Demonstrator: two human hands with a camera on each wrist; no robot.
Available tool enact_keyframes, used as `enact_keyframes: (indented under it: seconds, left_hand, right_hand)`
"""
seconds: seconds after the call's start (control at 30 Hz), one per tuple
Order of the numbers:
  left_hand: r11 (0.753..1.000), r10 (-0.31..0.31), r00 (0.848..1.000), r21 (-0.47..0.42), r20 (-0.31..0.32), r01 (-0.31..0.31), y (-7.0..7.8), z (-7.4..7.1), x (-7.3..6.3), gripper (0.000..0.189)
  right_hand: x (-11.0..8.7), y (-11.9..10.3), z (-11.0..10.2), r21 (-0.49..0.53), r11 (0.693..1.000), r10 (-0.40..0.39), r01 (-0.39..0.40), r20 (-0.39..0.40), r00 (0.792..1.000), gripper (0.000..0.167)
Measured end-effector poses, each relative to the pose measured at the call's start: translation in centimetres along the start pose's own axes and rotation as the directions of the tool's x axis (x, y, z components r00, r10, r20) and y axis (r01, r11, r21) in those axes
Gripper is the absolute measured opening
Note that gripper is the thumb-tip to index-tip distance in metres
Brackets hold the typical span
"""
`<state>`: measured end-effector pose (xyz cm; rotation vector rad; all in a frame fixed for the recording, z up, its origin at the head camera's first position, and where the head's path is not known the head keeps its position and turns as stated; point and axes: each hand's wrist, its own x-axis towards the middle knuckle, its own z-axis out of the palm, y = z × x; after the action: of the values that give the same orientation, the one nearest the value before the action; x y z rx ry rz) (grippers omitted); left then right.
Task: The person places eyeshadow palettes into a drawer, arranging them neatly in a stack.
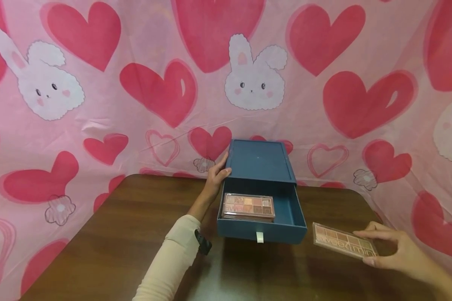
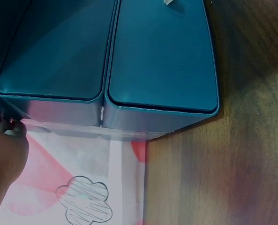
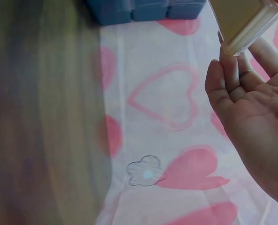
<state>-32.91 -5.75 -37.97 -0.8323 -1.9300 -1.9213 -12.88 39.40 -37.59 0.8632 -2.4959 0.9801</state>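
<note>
A blue drawer box (image 1: 259, 161) stands at the back of the wooden table. Its upper drawer (image 1: 282, 235), with a small white pull tab, is slid out toward me. Inside, at the drawer's left, lies a stack of clear-lidded eyeshadow palettes (image 1: 247, 207). My left hand (image 1: 214, 179) rests against the box's left side, fingers extended along it and thumb near the top edge. To the right of the drawer, my right hand (image 1: 395, 246) pinches another eyeshadow palette (image 1: 340, 240) between thumb and fingers, above the table. In the right wrist view that palette (image 3: 242, 21) is partly cut off.
The brown wooden table (image 1: 150, 209) spreads on both sides of the box. Behind it hangs a pink cloth (image 1: 158, 33) printed with hearts and rabbits. A dark strap device (image 1: 203, 243) sits on the left sleeve.
</note>
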Motion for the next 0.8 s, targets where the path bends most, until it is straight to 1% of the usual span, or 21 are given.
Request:
enact_keyframes:
  seconds: [0.23, 0.43, 0.47, 0.53, 0.7, 0.8]
  left_hand:
    - [1.000, 0.003, 1.000, 0.000, 0.009, -0.003, -0.1, 0.1, -0.1, 0.074]
    - [1.000, -0.001, 1.000, 0.022, -0.001, 0.001, 0.1, 0.1, 0.0, 0.074]
    - [1.000, -0.002, 1.000, 0.022, -0.003, 0.002, 0.2, 0.1, 0.0, 0.074]
    - [1.000, -0.009, 1.000, 0.016, -0.006, 0.009, 0.2, 0.1, 0.0, 0.074]
    - [1.000, -0.023, 1.000, -0.002, -0.014, 0.023, 0.2, 0.1, 0.0, 0.074]
    - [1.000, -0.027, 1.000, -0.006, -0.015, 0.026, 0.2, 0.1, 0.0, 0.073]
  right_hand:
    - [1.3, -0.9, -1.0, 0.032, 1.000, 0.000, 0.000, 0.019, 1.000, 0.059]
    - [1.9, -0.5, -1.6, 0.072, 0.997, -0.040, 0.039, 0.009, 0.999, 0.063]
    - [2.1, -0.5, -1.7, 0.084, 0.995, -0.048, 0.047, 0.009, 0.999, 0.063]
    - [2.6, -0.6, -2.0, 0.141, 0.989, -0.056, 0.051, 0.029, 0.998, 0.063]
    - [4.2, -1.5, -2.6, 0.236, 0.971, -0.060, 0.039, 0.080, 0.995, 0.061]
    - [5.1, -2.0, -2.6, 0.176, 0.983, -0.066, 0.054, 0.063, 0.996, 0.062]
